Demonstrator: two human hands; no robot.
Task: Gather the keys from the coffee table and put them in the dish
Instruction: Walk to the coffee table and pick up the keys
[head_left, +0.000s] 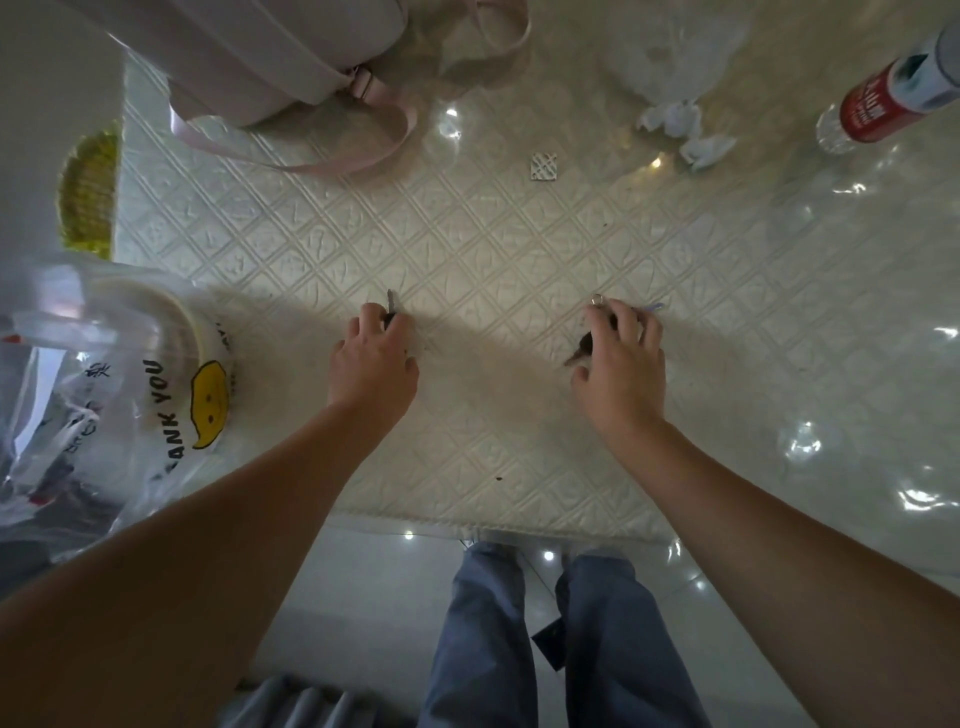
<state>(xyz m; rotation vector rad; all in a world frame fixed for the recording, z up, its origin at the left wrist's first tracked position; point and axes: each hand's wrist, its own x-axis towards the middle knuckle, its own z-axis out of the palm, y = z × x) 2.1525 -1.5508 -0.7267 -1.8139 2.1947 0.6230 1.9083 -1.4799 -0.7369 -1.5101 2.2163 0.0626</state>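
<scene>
On the cream embossed coffee table (467, 234), my left hand (371, 364) is closed around a dark-headed key (390, 304) whose metal blade pokes out past my fingertips. My right hand (621, 364) covers a second set of keys (597, 300): a small silver ring shows at my fingertips, a dark piece below my thumb and a bluish tip to the right. Whether these keys are lifted off the table I cannot tell. A yellow-green scalloped dish (88, 192) shows beyond the table's left edge, partly cut off.
A pale pink backpack (270, 57) with loose straps sits at the back left. A plastic "thank you" bag (119, 384) holding a container lies at the left. Crumpled tissues (680, 124), a red-labelled bottle (883, 98) and a small square packet (544, 167) lie further back.
</scene>
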